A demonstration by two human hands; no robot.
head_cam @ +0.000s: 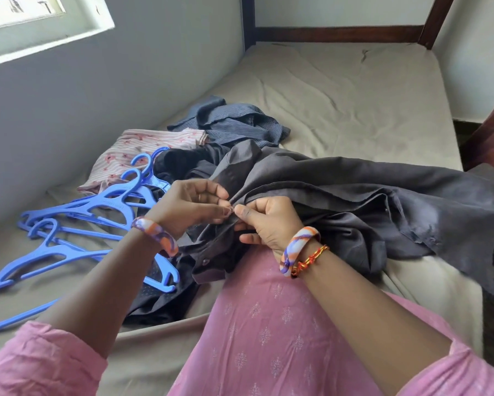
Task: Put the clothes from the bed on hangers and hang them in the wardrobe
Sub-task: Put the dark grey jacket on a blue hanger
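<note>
Pinching the front edge of a dark grey shirt (pixel 340 195), both hands meet at one spot on the fabric, fingertips almost touching. Left hand (pixel 191 204) grips the placket between thumb and fingers; right hand (pixel 268 221) clamps the same edge from the other side, other fingers curled in. Looks like a button between them, too small to be sure. Each wrist carries an orange-purple-white bangle; right wrist also has a red-yellow thread.

Grey shirt is crumpled, matte, button-front, one button visible low on the placket; it spreads from the near edge of the bed (pixel 354 95) toward its right edge, partly over the person's pink-clad lap. Black garment (pixel 160 298) lies under it at the near edge. Blue striped shirt (pixel 234 124) sits bunched behind, toward the middle of the bed. Pink floral striped garment (pixel 143 150) lies folded by the bed's left edge, near the wall. Blue plastic hangers (pixel 77 221) are piled loose at the near-left part of the bed, some overlapping, one touching the black garment. Bedsheet is beige, wrinkled.
</note>
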